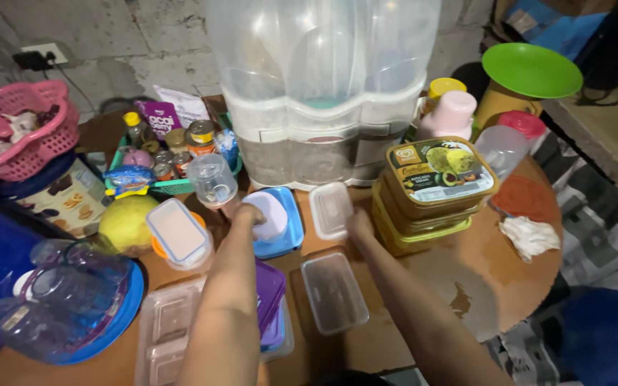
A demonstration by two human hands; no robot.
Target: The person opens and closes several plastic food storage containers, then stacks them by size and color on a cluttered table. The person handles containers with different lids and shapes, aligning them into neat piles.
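My left hand (247, 214) reaches forward, its curled fingers on the rim of a white round bowl (272, 216) that lies on a blue container lid (292, 232). A small clear jar (212, 179) stands just beyond the hand. My right hand (358, 223) rests at the near right corner of a small clear rectangular container (330, 209); its fingers are hidden. An empty clear rectangular tub (334, 292) lies between my forearms, and a purple lid (270, 292) sits under my left arm.
A big clear domed dish rack (323, 93) stands at the back. Stacked yellow tubs (432, 189) sit to the right, near a crumpled white cloth (530, 236) and a green plate (532, 69). On the left are a pink basket (16, 129), a yellow fruit (126, 223) and purple glass mugs (66, 293).
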